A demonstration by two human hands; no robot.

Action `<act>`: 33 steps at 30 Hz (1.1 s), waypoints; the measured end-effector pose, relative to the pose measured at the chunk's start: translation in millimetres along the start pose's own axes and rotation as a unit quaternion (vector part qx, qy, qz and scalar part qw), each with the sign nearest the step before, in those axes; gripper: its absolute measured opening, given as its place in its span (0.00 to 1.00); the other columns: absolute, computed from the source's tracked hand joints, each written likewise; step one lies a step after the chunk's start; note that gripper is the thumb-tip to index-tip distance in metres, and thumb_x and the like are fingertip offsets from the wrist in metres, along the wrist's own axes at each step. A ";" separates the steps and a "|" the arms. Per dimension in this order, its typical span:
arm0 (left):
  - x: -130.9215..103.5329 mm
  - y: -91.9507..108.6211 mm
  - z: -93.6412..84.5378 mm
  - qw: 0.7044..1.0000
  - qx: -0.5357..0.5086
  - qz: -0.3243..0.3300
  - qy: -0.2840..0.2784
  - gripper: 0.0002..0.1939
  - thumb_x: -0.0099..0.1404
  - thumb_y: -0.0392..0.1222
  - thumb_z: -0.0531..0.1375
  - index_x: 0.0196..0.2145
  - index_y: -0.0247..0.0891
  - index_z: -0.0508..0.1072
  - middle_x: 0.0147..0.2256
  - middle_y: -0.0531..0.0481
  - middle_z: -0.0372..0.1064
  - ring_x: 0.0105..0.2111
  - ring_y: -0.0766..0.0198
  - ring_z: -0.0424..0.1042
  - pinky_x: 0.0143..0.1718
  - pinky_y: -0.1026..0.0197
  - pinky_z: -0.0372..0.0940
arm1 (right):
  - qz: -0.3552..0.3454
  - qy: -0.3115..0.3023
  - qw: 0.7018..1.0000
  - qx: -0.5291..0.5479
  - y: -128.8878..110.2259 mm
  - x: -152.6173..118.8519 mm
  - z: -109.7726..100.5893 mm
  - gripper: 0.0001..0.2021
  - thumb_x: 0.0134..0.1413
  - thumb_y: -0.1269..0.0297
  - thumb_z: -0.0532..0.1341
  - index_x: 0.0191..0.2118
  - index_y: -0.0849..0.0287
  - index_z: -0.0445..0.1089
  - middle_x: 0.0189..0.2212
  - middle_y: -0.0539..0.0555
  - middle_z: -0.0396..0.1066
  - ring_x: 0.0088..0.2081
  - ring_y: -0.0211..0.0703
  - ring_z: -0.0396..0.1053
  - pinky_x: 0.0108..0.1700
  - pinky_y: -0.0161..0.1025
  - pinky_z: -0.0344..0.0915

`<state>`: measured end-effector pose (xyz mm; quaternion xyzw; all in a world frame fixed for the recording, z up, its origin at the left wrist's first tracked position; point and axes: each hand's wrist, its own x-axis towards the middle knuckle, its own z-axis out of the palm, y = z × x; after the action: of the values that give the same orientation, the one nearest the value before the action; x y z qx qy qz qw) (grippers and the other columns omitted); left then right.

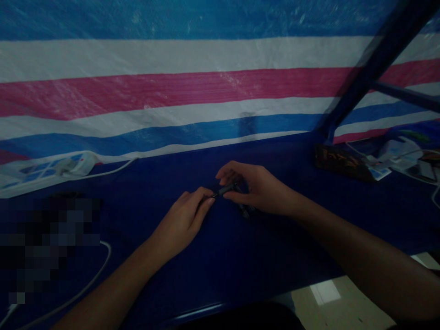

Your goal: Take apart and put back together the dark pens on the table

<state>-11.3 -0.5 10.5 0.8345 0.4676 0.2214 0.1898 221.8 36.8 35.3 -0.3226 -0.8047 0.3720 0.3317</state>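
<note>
Over the middle of the blue table (213, 261), the left hand (180, 222) is closed, its thumb and fingertips pinching the near end of a slim dark rod (227, 188). The right hand (264, 185) curls about the far end, thumb low and fingers arched above; whether it truly grips the rod or only steadies it, I cannot tell. The rod slants between the two hands, and looks light and stiff, likely hard plastic or metal. Its smooth, narrow barrel could roll or slip under a loose pinch, so the middle of the barrel seems the surest place to hold, with little force near the thin end. Just below the right palm are small dark parts (244, 211), too dim to name or to tell whether they join the rod; they look like the more fragile bit, better kept free of pressure. Farther out, to the left, a power strip (82, 165) lies by the wall sheet (178, 91), a white cord (118, 172) running from it, and another cable (109, 256) loops nearer the body. Off to the right, a brown box (338, 161) sits near the foot of a post (369, 68), beside clear plastic (400, 149) and wires.
</note>
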 end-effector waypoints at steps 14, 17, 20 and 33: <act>1.1 -3.0 -1.5 0.999 -0.009 0.028 0.023 0.12 0.80 0.43 0.48 0.46 0.40 0.70 0.31 0.55 0.69 0.29 0.63 0.70 0.33 0.60 0.62 | 0.012 0.049 0.988 0.146 7.5 2.4 3.6 0.09 0.56 0.69 0.70 0.42 0.59 0.71 0.41 0.53 0.79 0.42 0.40 0.76 0.48 0.39 0.71; -0.4 -2.5 -0.6 0.998 -0.054 0.026 0.014 0.14 0.80 0.42 0.45 0.43 0.39 0.68 0.29 0.56 0.65 0.25 0.66 0.67 0.29 0.62 0.60 | 0.002 0.039 0.975 0.218 7.7 2.1 5.5 0.09 0.57 0.72 0.68 0.42 0.59 0.70 0.42 0.55 0.79 0.45 0.42 0.78 0.52 0.42 0.71; -1.7 -2.1 0.3 0.996 -0.087 0.024 0.006 0.15 0.81 0.42 0.44 0.42 0.39 0.68 0.27 0.57 0.63 0.23 0.68 0.64 0.27 0.64 0.59 | -0.018 0.026 0.963 0.266 7.9 2.2 7.1 0.09 0.58 0.75 0.67 0.42 0.60 0.70 0.42 0.55 0.79 0.47 0.43 0.78 0.53 0.43 0.72; -4.0 -0.2 -0.5 0.994 -0.108 0.004 0.003 0.11 0.80 0.46 0.51 0.55 0.43 0.64 0.32 0.57 0.70 0.25 0.68 0.66 0.26 0.66 0.59 | -0.014 0.037 0.945 0.324 6.3 5.4 0.9 0.09 0.54 0.77 0.69 0.38 0.58 0.72 0.33 0.49 0.78 0.45 0.40 0.78 0.52 0.39 0.72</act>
<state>-13.6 -3.8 10.0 0.8104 0.4383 0.2739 0.2760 219.7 43.9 31.3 -0.1997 -0.6323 0.5954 0.4536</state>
